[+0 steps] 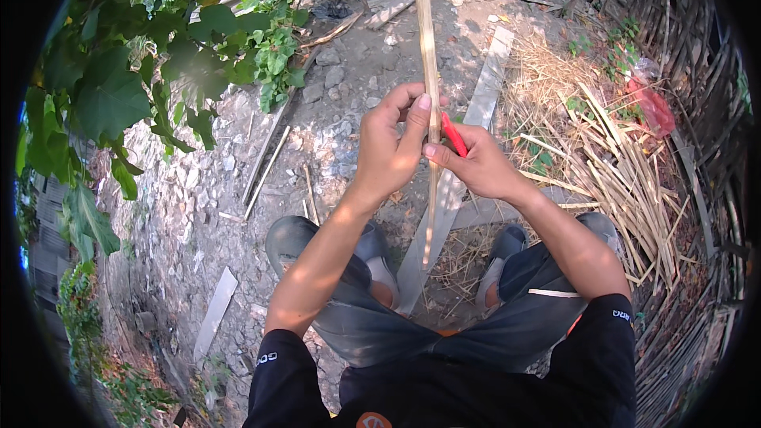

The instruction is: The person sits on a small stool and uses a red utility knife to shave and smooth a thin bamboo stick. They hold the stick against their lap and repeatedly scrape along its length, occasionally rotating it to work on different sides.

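A long, pale wooden strip, perhaps split bamboo, stands nearly upright in front of me, running from the top edge of the view down between my knees. My left hand is closed around its middle, the thumb lying along it. Just to the right, my right hand grips a slim red tool against the strip's side. Its thumb presses on the strip just below my left thumb. Any blade on the red tool is hidden behind the fingers and the strip.
A flat grey board lies on the ground, running between my feet. At right are a heap of pale split sticks, straw shavings and a red plastic bag. A stick fence bounds that side. Leafy branches hang at left.
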The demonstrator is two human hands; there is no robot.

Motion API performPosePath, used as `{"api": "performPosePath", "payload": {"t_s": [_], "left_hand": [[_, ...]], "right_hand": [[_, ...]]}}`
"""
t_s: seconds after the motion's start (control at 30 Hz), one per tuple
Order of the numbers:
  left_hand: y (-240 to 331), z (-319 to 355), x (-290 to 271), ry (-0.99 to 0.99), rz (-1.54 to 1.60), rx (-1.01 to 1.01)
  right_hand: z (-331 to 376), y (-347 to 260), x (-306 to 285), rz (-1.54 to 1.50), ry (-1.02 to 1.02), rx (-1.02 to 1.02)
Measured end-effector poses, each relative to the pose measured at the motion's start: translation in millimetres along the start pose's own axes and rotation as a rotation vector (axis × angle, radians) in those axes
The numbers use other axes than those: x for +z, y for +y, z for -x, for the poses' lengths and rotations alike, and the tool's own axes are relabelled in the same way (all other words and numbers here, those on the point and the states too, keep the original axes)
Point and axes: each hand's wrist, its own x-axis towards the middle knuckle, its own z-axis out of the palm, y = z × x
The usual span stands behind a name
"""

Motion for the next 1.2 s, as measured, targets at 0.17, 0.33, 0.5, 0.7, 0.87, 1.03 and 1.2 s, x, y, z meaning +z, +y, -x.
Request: {"api": "performPosePath", "payload": {"t_s": [0.17,0.33,0.5,0.7,0.87,1.03,1.2], "left_hand": [[51.2,-36.3,-2.4,0.057,0.113,0.142],[120.2,-63.7,-27.0,0.108,-0.010,0.248],[136.0,-25.8,-42.8,-0.037,-0.020,-0.022],[74.0,68.5,-41.4,-0.210,0.030,-0.541],[43.3,91.9,-21.2,-0.299,0.135,-0.634],[23.2,78.5,-8.7,-0.305,0.234,-0.606],[-3.2,73.3,-8.8,-0.135,0.213,-0.613]], "right_hand": [[3.0,-24.1,-7.2,-0.030,0.019,-0.062],[4.9,-17.8,-25.9,-0.017,0.085,-0.046],[6.7,-16.6,-42.4,-0.186,0.208,-0.119],[-0.3,-28.4,-40.3,-0.501,0.384,-0.057],[-7.0,-14.7,-34.4,-0.357,0.443,0.078],[-5.0,-9.7,-30.8,-0.136,0.343,0.234],[10.7,-18.8,-9.2,0.562,0.214,0.094]]}}
